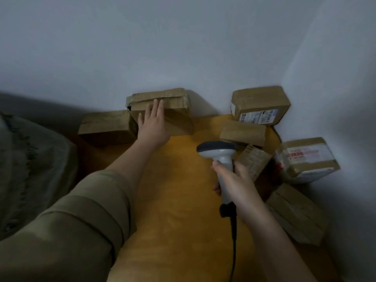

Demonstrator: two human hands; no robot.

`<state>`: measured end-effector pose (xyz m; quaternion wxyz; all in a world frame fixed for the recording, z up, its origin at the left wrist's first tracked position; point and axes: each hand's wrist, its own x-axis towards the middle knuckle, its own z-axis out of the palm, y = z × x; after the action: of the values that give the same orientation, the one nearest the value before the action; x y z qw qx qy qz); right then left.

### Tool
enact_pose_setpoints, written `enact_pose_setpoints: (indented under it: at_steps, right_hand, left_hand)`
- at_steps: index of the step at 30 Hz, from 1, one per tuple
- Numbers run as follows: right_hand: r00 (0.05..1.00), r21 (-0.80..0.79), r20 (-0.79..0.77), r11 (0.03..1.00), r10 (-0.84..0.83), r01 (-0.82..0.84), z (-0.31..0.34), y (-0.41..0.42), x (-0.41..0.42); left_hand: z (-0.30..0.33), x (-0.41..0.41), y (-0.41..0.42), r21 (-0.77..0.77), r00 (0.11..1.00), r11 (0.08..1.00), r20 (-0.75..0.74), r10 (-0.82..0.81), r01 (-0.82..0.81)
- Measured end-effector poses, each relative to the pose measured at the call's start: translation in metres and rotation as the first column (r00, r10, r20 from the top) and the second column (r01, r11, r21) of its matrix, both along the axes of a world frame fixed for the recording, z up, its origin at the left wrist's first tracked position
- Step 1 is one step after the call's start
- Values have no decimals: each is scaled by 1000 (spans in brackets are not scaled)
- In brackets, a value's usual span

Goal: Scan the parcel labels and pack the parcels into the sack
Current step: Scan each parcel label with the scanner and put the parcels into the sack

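Against the back wall sits the tilted parcel (162,110), its long side running left to right; the left hand (153,123) rests flat on it, fingers straight. Right hand (234,180) grips the scanner (218,153), nearer the labelled parcels (260,106) rightward. Sack (30,169) lies far left; nothing blocks.

Two plain white walls (183,47) meet in a corner. The yellow table (179,200) sits there. Light is dim.
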<state>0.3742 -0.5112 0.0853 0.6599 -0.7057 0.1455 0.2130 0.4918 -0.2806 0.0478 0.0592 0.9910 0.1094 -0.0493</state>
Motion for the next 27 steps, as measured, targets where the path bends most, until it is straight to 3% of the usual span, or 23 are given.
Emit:
enact_pose_setpoints:
  at_steps: [2,5,7,9,11,14,16,18,27]
  right_hand:
    - [1000,-3,-10,1000,-1,1,-5,-1,4]
    - [1000,-3,-27,1000,-15,15,-10,-1,4]
    - [999,16,-29,999,-27,27,-12,1,4]
    - [999,35,-36,999,-37,39,-15,2,4]
    - [998,47,-39,998,-41,43,-17,2,2]
    - [999,45,-31,999,-30,31,-19,1,-2]
    - [999,41,-35,999,-22,23,-21,1,-6]
    - [999,51,-45,998,-18,21,-21,2,-10]
    - [998,92,-52,996,20,-15,-6,24,-43]
  left_hand:
    - [-5,2,2,75,999,997,-30,-16,18]
    - [-8,-20,-5,192,951,975,266,-157,107]
    - [-14,-35,-8,168,863,975,462,-205,142]
    - [-19,-43,-9,66,869,995,486,-92,68]
    - [-25,-43,-11,16,918,1000,397,19,-27]
    - [-46,-46,-6,-37,999,998,4,54,-54]
    - [-63,-59,-3,-214,974,974,-223,29,-78]
    - [-74,-80,-5,-286,965,953,-262,21,-99]
    - [-72,-178,-19,-292,950,943,-304,67,-160]
